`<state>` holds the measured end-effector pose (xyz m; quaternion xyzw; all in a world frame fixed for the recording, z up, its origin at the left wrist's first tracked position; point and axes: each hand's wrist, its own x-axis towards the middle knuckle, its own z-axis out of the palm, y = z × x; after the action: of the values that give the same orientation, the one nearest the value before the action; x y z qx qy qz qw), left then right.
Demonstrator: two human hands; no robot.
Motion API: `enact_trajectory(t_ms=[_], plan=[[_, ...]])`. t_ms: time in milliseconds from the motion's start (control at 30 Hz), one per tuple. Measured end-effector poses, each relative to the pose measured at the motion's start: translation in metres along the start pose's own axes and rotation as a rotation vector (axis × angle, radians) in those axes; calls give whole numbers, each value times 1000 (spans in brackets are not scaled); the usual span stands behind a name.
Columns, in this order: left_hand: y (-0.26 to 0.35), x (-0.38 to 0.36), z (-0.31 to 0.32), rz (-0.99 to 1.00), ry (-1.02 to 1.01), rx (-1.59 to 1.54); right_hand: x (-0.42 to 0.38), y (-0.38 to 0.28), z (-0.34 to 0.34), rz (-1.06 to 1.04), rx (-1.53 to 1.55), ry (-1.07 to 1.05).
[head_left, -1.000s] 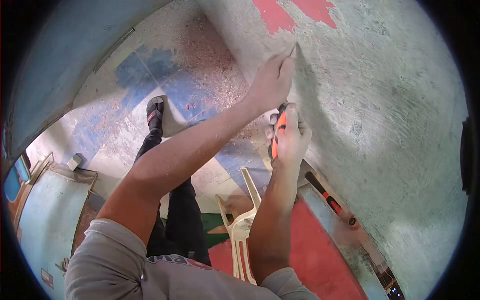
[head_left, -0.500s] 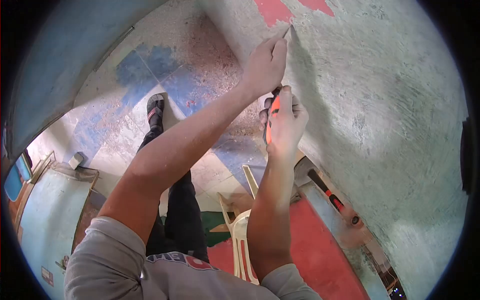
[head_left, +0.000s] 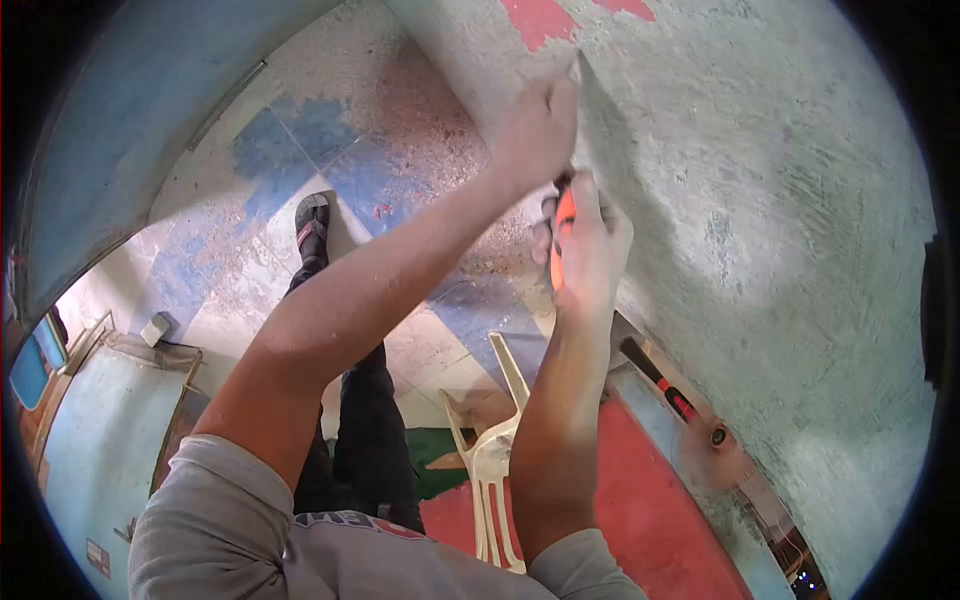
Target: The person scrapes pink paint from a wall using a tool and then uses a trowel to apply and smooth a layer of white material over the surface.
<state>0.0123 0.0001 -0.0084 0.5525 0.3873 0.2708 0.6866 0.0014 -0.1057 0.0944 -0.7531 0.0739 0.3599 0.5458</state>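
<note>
My right hand (head_left: 592,235) is closed around the orange-and-black handle of a scraper (head_left: 564,232). Farther up the tool, my left hand (head_left: 545,125) is closed over its front part and hides most of the blade. A narrow bit of the blade shows beyond the fingers, against the grey-green wall (head_left: 740,150). Just above the tip, patches of red paint (head_left: 538,22) remain on the wall, whose surface around them is rough and streaked. The left hand is slightly blurred.
A second tool with a black-and-red handle (head_left: 672,398) lies on the ledge along the wall. A cream plastic chair (head_left: 495,455) stands close below my right arm. Dust and flakes cover the blue and white floor tiles (head_left: 290,140). A light-blue surface (head_left: 110,430) stands at left.
My right hand and the scraper's handle have shifted a little to the right. My left hand has moved slightly with them, while the tip stays near the lower edge of the red patch.
</note>
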Motion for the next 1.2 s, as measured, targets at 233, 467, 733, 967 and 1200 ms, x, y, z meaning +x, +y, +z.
enact_trajectory(t_ms=[233,467,733,967,1200], plan=[[5,-22,5,110,10,64,-9,15,-8,-46,54,59],[17,-20,2,-160,-65,-106,-3,-2,-10,32,-13,36],[-5,-13,5,-157,-63,-40,10,8,-10,47,-24,-3],[-15,-13,2,-77,-77,25,-3,8,1,-34,-23,142],[-40,16,-2,-265,-10,-111,43,19,0,54,-90,-10]])
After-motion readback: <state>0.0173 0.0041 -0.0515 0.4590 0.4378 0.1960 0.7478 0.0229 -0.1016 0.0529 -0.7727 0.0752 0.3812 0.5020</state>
